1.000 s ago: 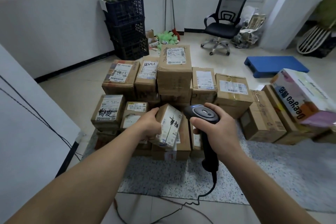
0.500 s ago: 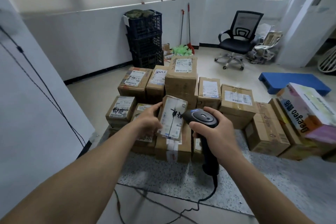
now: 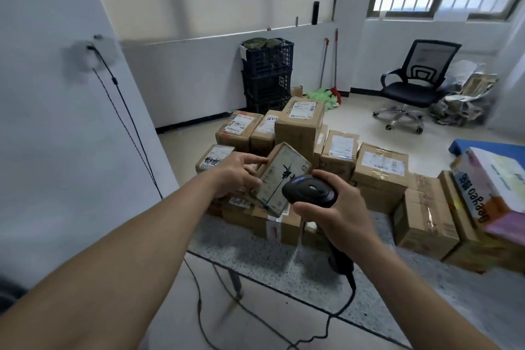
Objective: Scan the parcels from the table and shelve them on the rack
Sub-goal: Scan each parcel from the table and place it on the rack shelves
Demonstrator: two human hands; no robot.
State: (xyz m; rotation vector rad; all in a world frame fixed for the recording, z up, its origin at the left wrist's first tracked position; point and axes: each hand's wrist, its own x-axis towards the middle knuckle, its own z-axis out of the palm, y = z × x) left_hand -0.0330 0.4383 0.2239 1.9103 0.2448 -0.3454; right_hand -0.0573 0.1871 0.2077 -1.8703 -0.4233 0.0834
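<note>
My left hand [image 3: 237, 176] grips a small cardboard parcel [image 3: 279, 177] lifted above the pile, its white label with black marker writing tilted toward me. My right hand [image 3: 339, 212] holds a black barcode scanner [image 3: 309, 190] by its handle, the scanner head right beside the parcel's label. Several other brown cardboard parcels [image 3: 380, 167] with shipping labels are stacked on the speckled grey table [image 3: 284, 264]. The rack is not in view.
A white panel [image 3: 56, 136] with black cables stands close on my left. The scanner cord [image 3: 335, 321] hangs down to the floor. A colourful carton [image 3: 491, 182] lies on parcels at right. Dark crates [image 3: 267, 77], an office chair [image 3: 412, 88] and a blue pallet [image 3: 488, 148] stand beyond.
My left hand has lifted the parcel higher and tilted its label more toward the scanner. My view has risen and turned left, showing more wall and window.
</note>
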